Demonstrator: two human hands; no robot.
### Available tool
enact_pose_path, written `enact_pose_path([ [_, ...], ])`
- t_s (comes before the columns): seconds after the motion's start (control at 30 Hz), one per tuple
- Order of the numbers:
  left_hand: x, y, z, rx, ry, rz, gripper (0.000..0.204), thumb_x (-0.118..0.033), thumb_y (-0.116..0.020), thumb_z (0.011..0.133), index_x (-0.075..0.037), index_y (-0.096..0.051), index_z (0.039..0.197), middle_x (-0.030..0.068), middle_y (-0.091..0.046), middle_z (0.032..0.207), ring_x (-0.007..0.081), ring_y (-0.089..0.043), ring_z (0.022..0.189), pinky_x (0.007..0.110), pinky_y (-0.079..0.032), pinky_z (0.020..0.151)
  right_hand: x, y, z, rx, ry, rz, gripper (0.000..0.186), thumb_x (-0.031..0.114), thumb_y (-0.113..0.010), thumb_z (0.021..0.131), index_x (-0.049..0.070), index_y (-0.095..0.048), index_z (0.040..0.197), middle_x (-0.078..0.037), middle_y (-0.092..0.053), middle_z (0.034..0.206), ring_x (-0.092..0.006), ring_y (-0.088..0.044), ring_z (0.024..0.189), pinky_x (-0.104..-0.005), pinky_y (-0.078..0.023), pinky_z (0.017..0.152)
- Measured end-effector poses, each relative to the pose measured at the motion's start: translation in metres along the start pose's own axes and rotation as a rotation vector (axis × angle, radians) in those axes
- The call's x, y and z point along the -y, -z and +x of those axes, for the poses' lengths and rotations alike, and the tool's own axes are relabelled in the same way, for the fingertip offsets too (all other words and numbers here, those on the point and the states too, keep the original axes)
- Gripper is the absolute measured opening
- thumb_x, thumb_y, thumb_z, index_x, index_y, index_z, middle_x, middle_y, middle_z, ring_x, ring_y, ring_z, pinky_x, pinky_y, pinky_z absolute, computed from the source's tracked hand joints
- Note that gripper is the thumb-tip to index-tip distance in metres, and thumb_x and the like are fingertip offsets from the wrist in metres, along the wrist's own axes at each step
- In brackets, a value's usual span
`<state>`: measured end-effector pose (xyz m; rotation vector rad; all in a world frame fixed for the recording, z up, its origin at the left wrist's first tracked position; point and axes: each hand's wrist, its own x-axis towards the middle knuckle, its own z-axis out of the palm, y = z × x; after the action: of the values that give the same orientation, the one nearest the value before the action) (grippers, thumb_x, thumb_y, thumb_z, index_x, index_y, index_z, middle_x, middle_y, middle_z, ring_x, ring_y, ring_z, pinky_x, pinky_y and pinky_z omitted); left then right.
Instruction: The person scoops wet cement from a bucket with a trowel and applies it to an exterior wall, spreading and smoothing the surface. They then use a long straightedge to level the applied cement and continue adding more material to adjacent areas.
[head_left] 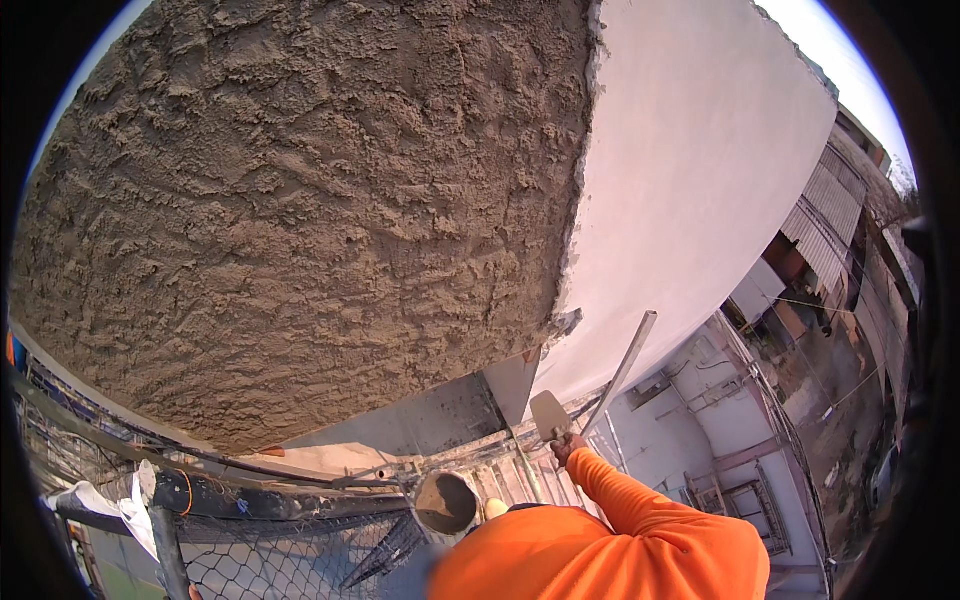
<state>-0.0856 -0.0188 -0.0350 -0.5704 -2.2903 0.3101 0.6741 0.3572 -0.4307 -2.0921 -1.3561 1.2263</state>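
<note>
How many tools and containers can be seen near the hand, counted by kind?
trowel, held in the right hand: 1
long metal straightedge, leaning by the wall: 1
bucket: 1
Total: 3
</note>
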Motion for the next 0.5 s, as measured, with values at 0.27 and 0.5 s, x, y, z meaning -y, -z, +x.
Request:
enact_pose_path([
  [0.27, -0.025, 0.021, -0.002, -0.03, 0.046, -0.234, 0.075, -0.054, -0.074, 0.077, -0.002, -0.056, 0.128, 0.0259, -0.062, 0.115, 0.044, -0.062, 0.102, 0.052, -0.051, 0.085, 0.255, 0.153, 0.066, -0.317, 0.403, 1.172, 0.024, 0.035, -0.058, 0.099, 0.012, -0.052, 0.094, -0.004, -0.055, 0.071, -0.0161, -0.054, 0.053, -0.0314, -0.047, 0.047],
  [0.5, -0.035, 0.076, -0.009, 0.037, 0.171, -0.284, 0.072, -0.043, -0.083, 0.068, 0.0, -0.052, 0.117, 0.0235, -0.057, 0.105, 0.0456, -0.059, 0.095, 0.052, -0.049, 0.082, 0.44, 0.284, 0.066, -0.246, 0.647, 1.487, 0.024, 0.038, -0.058, 0.1, 0.016, -0.053, 0.092, 0.001, -0.055, 0.071, -0.0136, -0.053, 0.055, -0.03, -0.045, 0.047],
])
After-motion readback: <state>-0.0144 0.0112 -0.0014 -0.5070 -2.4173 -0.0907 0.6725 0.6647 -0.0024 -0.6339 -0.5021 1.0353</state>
